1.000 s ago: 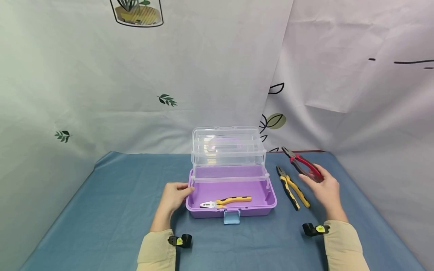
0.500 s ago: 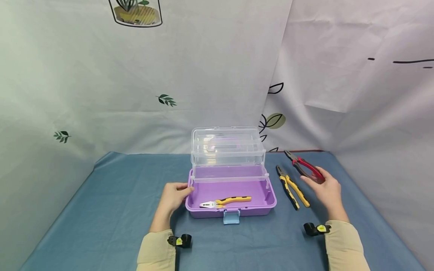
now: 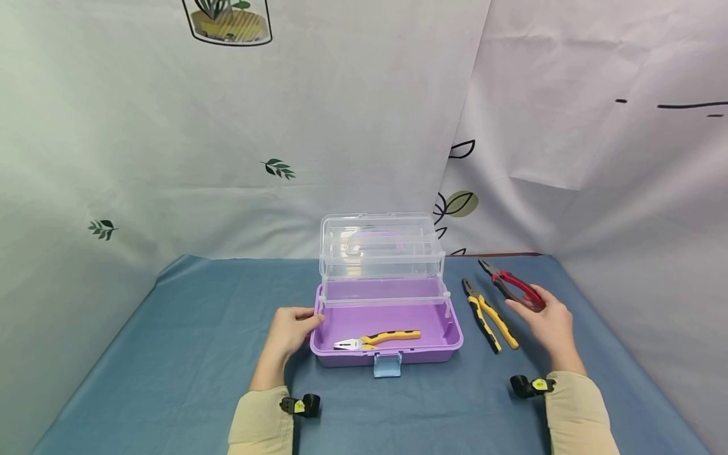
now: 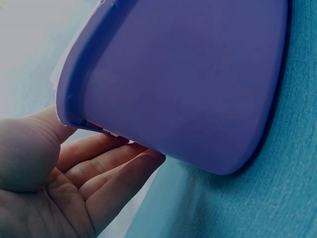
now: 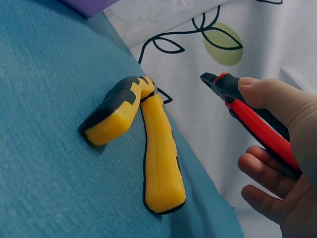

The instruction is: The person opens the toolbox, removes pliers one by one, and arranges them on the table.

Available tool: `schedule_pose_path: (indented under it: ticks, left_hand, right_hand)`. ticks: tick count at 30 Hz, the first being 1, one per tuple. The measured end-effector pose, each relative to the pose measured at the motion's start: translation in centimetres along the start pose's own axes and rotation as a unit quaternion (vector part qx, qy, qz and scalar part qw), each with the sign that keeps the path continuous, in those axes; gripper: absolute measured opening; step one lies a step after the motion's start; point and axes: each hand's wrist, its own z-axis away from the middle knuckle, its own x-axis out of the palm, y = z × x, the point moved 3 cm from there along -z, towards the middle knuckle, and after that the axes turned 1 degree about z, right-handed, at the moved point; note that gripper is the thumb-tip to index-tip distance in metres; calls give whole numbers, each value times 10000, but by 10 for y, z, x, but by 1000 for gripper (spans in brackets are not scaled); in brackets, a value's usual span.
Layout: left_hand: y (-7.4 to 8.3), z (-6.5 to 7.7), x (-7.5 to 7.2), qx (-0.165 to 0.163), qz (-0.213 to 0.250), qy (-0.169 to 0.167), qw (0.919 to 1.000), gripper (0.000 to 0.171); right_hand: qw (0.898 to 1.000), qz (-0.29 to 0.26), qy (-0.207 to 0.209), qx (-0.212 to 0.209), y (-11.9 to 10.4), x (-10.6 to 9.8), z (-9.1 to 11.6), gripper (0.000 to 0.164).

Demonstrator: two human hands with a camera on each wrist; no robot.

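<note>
I see the right hand (image 3: 552, 327), lower right in my head view, gripping red pliers (image 3: 516, 282); left of lower centre, the left hand (image 3: 288, 333) pinches the box (image 3: 418, 356).

Right of your left fingers (image 4: 121, 188), the purple plastic toolbox (image 3: 344, 361) contains silver-nosed yellow-and-black pliers (image 3: 387, 335); dark-nosed yellow-and-black pliers (image 3: 482, 322) lie left of your right fingers (image 5: 265, 173).

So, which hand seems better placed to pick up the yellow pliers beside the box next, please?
Probably the right hand: it is close to those yellow pliers, though holding red pliers; the left hand grips the box.
</note>
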Motion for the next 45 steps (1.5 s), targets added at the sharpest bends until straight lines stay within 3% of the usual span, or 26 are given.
schedule_pose_path:
  ticks: [17,38,45]
  left_hand:
    - [-2,-1,1,-73,62,34,9999,32]
    - [-1,-1,1,-20,58,23,10000,31]
    - [-1,-1,1,-26,72,19,10000,31]
  right_hand:
    - [9988,366,-201,239,9,4,0,82]
    - [9959,756,-447,238,17,6,-2,82]
    - [9941,743,-704,347,18,6,-3,88]
